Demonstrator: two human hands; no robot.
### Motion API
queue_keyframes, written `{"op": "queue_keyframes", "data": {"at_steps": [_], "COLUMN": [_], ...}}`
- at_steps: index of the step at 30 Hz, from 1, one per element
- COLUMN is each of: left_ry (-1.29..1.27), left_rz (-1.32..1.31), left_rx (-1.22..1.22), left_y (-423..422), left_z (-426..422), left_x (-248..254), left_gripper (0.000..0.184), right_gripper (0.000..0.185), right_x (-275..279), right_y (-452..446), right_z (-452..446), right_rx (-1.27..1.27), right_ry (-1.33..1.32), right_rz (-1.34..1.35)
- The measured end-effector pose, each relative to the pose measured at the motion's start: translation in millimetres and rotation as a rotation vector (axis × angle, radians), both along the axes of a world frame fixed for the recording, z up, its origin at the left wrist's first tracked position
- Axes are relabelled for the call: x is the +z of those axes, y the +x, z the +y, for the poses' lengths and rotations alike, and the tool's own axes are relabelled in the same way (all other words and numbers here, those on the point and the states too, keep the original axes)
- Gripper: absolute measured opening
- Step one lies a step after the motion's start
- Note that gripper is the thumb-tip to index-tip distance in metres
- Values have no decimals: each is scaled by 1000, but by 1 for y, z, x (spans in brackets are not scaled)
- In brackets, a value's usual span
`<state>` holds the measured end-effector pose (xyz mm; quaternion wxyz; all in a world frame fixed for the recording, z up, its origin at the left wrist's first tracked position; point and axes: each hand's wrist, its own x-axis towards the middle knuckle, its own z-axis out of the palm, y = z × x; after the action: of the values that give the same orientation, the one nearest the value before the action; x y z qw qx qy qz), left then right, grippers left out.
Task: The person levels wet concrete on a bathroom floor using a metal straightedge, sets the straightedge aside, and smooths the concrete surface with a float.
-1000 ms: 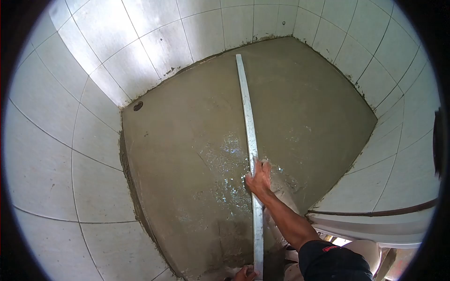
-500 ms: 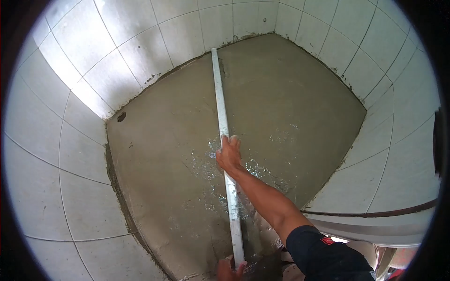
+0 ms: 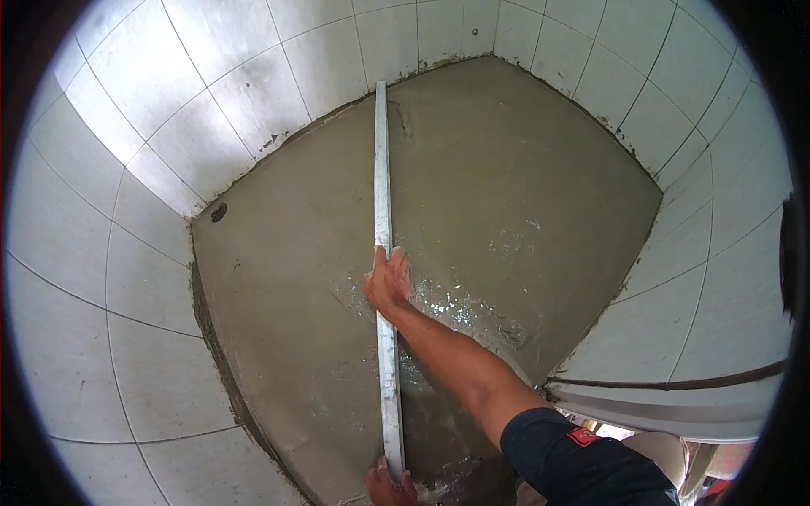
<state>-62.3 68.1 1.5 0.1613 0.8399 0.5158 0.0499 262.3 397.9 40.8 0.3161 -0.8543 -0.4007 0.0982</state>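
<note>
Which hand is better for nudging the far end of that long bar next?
Probably the right hand: it holds the long bar partway along, closer to the far end by the tiled wall. The left hand is down at the near end, farther away.

The metal straightedge lies across the mortar floor as a long, narrow barrier, its far end at the foot of the back tiled wall, splitting the surface into 2 parts. To its right, a broad stretch gives a hand room to pass as far as the right tiled wall. To its left, another wide lane runs to the left tiled wall, a small dark hole near its far corner. The right hand blocks the bar's middle; its forearm cuts diagonally across the near right side. The left hand blocks the near end.
</note>
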Motion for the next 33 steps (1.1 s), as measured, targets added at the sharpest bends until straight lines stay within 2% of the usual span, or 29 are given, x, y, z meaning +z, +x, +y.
{"op": "queue_keyframes", "data": {"at_steps": [5, 8, 9, 11, 14, 17, 20, 21, 23, 24, 26, 29, 33], "left_ry": [-93, -135, -138, -97, -246, -338, -369, -366, -140, -137, -434, -327, -215], "left_rz": [-132, -261, -264, -54, -43, -133, -187, -194, -230, -234, -176, -177, -192], "left_rx": [41, 1, 3, 69, 171, 135, 179, 180, 33, 30, 158, 94, 69], "left_y": [-13, 13, 10, 1, 11, 31, 28, 27, 21, 26, 37, 27, 4], "left_z": [-2, 19, 11, -5, 1, 22, 18, 16, 10, 14, 25, 17, -2], "left_x": [-10, 26, 13, -23, -13, 36, 26, 22, 16, 26, 62, 69, 46], "left_gripper": [52, 51, 51, 51, 53, 53, 54, 54, 53, 53, 53, 51, 47], "right_gripper": [61, 60, 60, 59, 53, 53, 54, 55, 55, 57, 60, 61, 63], "right_x": [3, 1, -5, -4, 7, 6, 5, 6, 6, 6, 4, 1, 1], "right_y": [-3, 12, 17, 20, 28, 38, 46, 50, 53, 54, 56, 55, 42], "right_z": [-2, 0, 2, 3, -6, -14, -29, -36, -49, -54, -64, -78, -105], "right_rx": [13, 16, 14, 13, -56, -65, -106, -104, -104, -139, -183, -208, -216], "right_ry": [-43, -64, -57, -44, -138, -157, -134, -139, -146, -131, -113, -124, -53], "right_rz": [53, 49, 33, 17, -18, -1, 47, 28, 8, 6, 4, -3, 24]}}
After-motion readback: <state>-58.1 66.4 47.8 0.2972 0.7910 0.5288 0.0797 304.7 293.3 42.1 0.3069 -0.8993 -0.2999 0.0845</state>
